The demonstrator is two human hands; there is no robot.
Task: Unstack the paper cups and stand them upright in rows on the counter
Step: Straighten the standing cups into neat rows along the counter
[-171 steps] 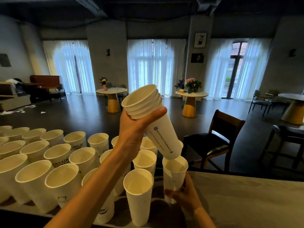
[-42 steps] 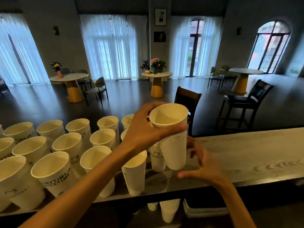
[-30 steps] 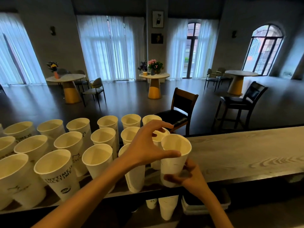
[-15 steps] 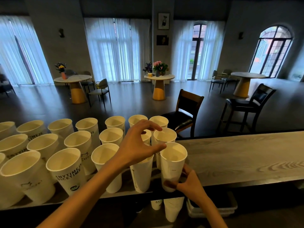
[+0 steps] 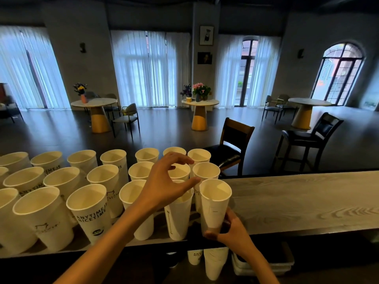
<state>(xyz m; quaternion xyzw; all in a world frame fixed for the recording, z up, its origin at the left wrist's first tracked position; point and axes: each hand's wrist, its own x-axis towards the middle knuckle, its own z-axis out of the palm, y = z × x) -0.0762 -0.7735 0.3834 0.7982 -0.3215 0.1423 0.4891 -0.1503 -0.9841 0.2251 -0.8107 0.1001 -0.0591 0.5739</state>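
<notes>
white paper cups [image 5: 215, 203], black lettering, grey wood-grain counter [image 5: 307, 201]

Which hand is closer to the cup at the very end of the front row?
The right hand. It holds the end cup near its base. The left hand hovers just beside it, above the neighboring cup, not touching the end cup.

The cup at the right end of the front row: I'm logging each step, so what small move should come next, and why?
Probably let go: the right hand grips the base of the paper cup, which stands upright on the counter in line with the rows. The left hand hovers empty above its neighbours, so nothing else needs steadying.
</notes>
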